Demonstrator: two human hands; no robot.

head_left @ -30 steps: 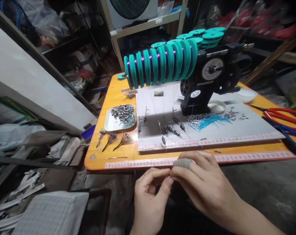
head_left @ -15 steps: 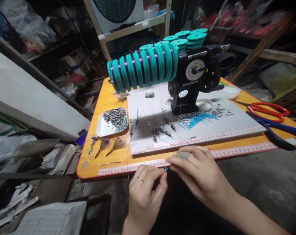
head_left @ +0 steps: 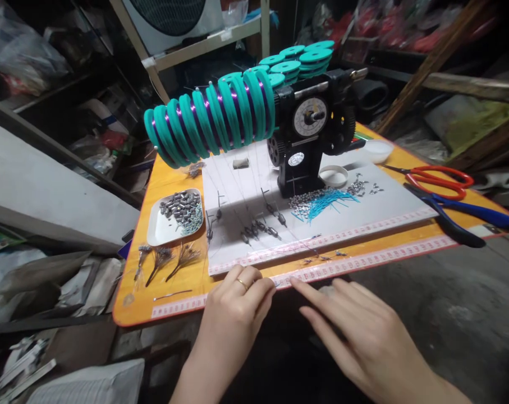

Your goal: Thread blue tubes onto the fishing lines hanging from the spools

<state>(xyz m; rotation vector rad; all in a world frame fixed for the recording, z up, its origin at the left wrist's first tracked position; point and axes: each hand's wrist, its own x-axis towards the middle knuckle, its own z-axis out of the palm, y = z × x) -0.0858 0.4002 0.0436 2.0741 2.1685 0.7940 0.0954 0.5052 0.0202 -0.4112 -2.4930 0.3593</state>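
Note:
My left hand (head_left: 239,306), a ring on one finger, is closed in a pinch at the front edge of the orange table. A tiny bluish bit shows at its fingertips; what it is I cannot make out. My right hand (head_left: 359,331) is open, index finger stretched to the pink measuring tape (head_left: 389,260) along that edge, thumb apart below. Just beyond the hands, small metal fittings on line (head_left: 325,257) lie on the orange strip. Thin lines run down from a row of teal spools (head_left: 207,120) with purple thread to dark sinkers (head_left: 260,225) on the white board (head_left: 363,219).
A black winding machine (head_left: 305,134) carries the spools. Left stands a white tray (head_left: 153,230) of grey weights. Blue slivers (head_left: 328,203) and metal bits lie on the board. Red-handled scissors (head_left: 439,180) and blue-handled pliers (head_left: 468,216) rest at the right. More teal spools (head_left: 285,67) stand behind.
My left hand has moved up onto the table edge. My right hand's pinch has opened, its index finger now straight against the tape. The camera view has shifted, so the table appears farther left.

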